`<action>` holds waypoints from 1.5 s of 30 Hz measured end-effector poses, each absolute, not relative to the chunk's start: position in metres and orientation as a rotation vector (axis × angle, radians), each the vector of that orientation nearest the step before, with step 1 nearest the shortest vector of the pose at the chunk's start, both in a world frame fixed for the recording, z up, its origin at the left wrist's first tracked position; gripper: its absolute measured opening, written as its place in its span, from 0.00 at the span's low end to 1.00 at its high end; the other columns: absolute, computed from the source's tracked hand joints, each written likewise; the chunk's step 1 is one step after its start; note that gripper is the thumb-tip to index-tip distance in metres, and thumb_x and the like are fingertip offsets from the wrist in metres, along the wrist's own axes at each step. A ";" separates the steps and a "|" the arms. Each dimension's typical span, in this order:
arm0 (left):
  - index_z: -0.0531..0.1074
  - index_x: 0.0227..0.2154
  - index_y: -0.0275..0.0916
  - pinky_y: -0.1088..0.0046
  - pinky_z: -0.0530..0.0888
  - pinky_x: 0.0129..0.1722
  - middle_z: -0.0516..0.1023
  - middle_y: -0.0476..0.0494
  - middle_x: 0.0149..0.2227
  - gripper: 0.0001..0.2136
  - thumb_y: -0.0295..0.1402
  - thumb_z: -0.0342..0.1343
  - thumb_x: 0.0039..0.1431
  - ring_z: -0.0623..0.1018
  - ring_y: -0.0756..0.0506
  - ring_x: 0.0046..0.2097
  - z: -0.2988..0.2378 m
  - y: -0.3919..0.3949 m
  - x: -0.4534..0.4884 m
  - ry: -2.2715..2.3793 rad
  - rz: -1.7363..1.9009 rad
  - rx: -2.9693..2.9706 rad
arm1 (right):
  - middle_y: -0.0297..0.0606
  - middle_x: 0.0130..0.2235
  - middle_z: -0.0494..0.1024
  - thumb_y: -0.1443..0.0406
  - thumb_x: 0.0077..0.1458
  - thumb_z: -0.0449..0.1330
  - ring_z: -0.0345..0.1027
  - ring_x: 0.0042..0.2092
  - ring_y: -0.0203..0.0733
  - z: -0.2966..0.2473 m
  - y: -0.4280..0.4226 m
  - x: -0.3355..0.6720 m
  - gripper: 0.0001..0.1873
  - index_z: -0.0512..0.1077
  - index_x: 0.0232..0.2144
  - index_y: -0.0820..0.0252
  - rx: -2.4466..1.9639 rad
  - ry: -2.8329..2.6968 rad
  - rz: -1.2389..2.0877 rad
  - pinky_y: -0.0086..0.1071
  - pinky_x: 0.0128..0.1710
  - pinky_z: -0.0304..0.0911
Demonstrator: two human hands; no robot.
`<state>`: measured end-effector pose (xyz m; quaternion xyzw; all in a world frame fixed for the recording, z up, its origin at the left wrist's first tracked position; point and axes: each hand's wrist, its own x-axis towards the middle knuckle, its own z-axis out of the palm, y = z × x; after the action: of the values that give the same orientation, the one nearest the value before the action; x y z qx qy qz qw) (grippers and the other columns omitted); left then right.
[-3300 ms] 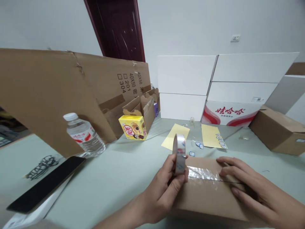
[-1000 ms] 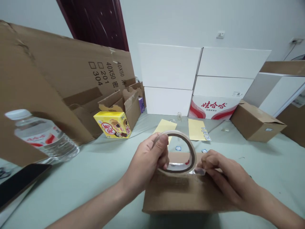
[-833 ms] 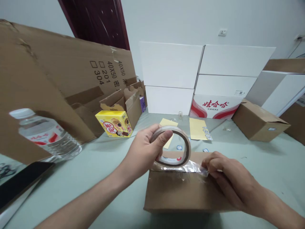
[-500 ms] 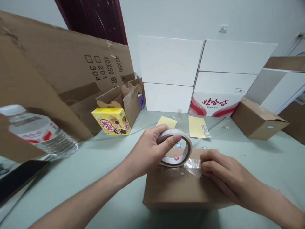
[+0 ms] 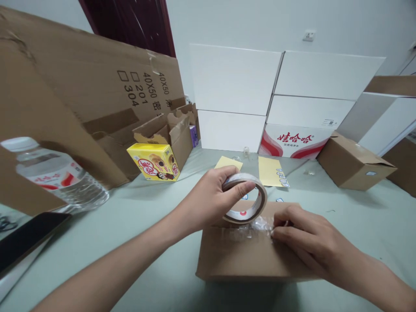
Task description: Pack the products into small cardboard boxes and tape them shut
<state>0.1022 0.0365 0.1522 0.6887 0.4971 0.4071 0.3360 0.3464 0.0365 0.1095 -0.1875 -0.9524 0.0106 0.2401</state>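
Observation:
My left hand (image 5: 217, 195) is closed around the upper left of a roll of clear tape (image 5: 262, 201), its thumb laid across the ring. The roll stands tilted over the top of a brown cardboard box (image 5: 240, 255). From its lower edge a crumpled stretch of clear tape (image 5: 261, 224) runs along the box top toward my right hand (image 5: 308, 236). The right fingers are pinched at the far end of that tape, low against the box top. How much tape lies between the right fingertips is hidden.
At the left lie a water bottle (image 5: 61, 175) and a dark flat device (image 5: 29, 240). A yellow snack box (image 5: 154, 161) leans on an open carton (image 5: 182, 141). Behind are yellow sheets of stickers (image 5: 271, 171) and white cartons (image 5: 232, 82); a closed brown box (image 5: 354, 164) stands right.
My left hand and the tape roll have shifted slightly right, closer to my right hand. The tape between them looks more bunched. My right fingers are pinched more tightly. The view has moved a little.

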 end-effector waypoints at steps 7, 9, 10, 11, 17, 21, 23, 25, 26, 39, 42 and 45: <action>0.69 0.30 0.39 0.77 0.65 0.27 0.71 0.52 0.25 0.13 0.43 0.61 0.54 0.70 0.49 0.27 0.137 0.035 0.097 1.171 1.233 1.517 | 0.45 0.43 0.73 0.60 0.64 0.56 0.66 0.42 0.46 0.111 0.034 0.349 0.19 0.70 0.55 0.57 -0.579 -2.726 0.209 0.38 0.40 0.65; 0.71 0.32 0.38 0.78 0.67 0.28 0.74 0.49 0.29 0.13 0.42 0.63 0.52 0.72 0.49 0.30 0.128 0.030 0.093 1.101 1.301 1.351 | 0.46 0.43 0.72 0.52 0.60 0.59 0.66 0.43 0.47 0.112 0.033 0.346 0.26 0.69 0.57 0.56 -0.602 -2.717 0.238 0.39 0.41 0.65; 0.72 0.33 0.38 0.79 0.68 0.29 0.76 0.49 0.31 0.13 0.41 0.64 0.52 0.73 0.49 0.32 0.124 0.027 0.092 1.066 1.330 1.275 | 0.46 0.43 0.72 0.49 0.59 0.60 0.66 0.43 0.48 0.113 0.033 0.344 0.29 0.69 0.57 0.56 -0.618 -2.715 0.245 0.39 0.41 0.65; 0.73 0.34 0.38 0.79 0.69 0.30 0.77 0.48 0.32 0.13 0.41 0.66 0.52 0.74 0.49 0.33 0.121 0.024 0.092 1.031 1.355 1.205 | 0.46 0.43 0.72 0.47 0.57 0.61 0.66 0.43 0.48 0.113 0.032 0.342 0.31 0.70 0.57 0.56 -0.637 -2.721 0.247 0.40 0.41 0.65; 0.76 0.36 0.38 0.75 0.73 0.38 0.79 0.47 0.33 0.15 0.37 0.70 0.48 0.77 0.48 0.36 0.117 0.021 0.102 0.923 1.319 1.043 | 0.47 0.42 0.71 0.42 0.54 0.60 0.64 0.42 0.50 0.116 0.031 0.332 0.35 0.71 0.54 0.60 -0.695 -2.795 0.210 0.45 0.43 0.64; 0.75 0.34 0.37 0.75 0.73 0.37 0.79 0.48 0.33 0.13 0.36 0.70 0.48 0.77 0.49 0.34 0.116 0.023 0.108 0.906 1.313 0.999 | 0.49 0.43 0.71 0.41 0.54 0.59 0.63 0.42 0.51 0.115 0.029 0.330 0.35 0.71 0.52 0.62 -0.723 -2.812 0.205 0.47 0.42 0.64; 0.75 0.35 0.38 0.74 0.73 0.39 0.79 0.48 0.33 0.12 0.35 0.69 0.49 0.77 0.48 0.36 0.115 0.021 0.111 0.920 1.355 1.012 | 0.50 0.44 0.71 0.40 0.53 0.59 0.63 0.43 0.53 0.115 0.028 0.330 0.37 0.72 0.51 0.63 -0.750 -2.818 0.199 0.50 0.42 0.65; 0.75 0.36 0.39 0.74 0.73 0.40 0.79 0.48 0.34 0.12 0.35 0.67 0.50 0.77 0.48 0.37 0.115 0.017 0.113 0.920 1.408 1.000 | 0.52 0.44 0.71 0.40 0.53 0.59 0.64 0.44 0.55 0.115 0.027 0.330 0.38 0.71 0.53 0.64 -0.762 -2.820 0.177 0.52 0.42 0.66; 0.75 0.35 0.38 0.74 0.73 0.40 0.79 0.48 0.34 0.11 0.35 0.67 0.50 0.77 0.48 0.37 0.115 0.016 0.114 0.914 1.440 0.973 | 0.52 0.45 0.71 0.41 0.53 0.60 0.65 0.44 0.55 0.114 0.025 0.332 0.40 0.69 0.56 0.64 -0.754 -2.812 0.164 0.52 0.43 0.67; 0.75 0.30 0.37 0.76 0.74 0.32 0.77 0.47 0.31 0.13 0.31 0.67 0.37 0.74 0.48 0.34 0.118 0.016 0.110 0.978 1.487 0.791 | 0.46 0.51 0.74 0.53 0.65 0.53 0.73 0.50 0.50 0.097 0.052 0.436 0.16 0.76 0.44 0.53 -1.354 -2.239 0.297 0.40 0.43 0.72; 0.75 0.31 0.38 0.75 0.75 0.32 0.77 0.46 0.32 0.13 0.31 0.67 0.37 0.75 0.46 0.36 0.118 0.017 0.108 0.987 1.465 0.810 | 0.43 0.41 0.78 0.52 0.60 0.58 0.75 0.40 0.46 0.065 0.063 0.458 0.18 0.76 0.43 0.58 -1.679 -2.276 0.377 0.39 0.38 0.72; 0.75 0.29 0.37 0.75 0.74 0.33 0.77 0.46 0.31 0.12 0.33 0.67 0.40 0.74 0.47 0.36 0.118 0.019 0.109 0.989 1.480 0.834 | 0.42 0.38 0.77 0.55 0.56 0.60 0.74 0.41 0.48 0.027 0.067 0.463 0.17 0.76 0.43 0.60 -1.692 -2.291 0.315 0.40 0.39 0.71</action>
<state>0.1094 0.0187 0.1180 0.3532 0.4187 0.6264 0.5546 0.4631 0.0666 0.0267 -0.5850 -0.7918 0.1087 0.1376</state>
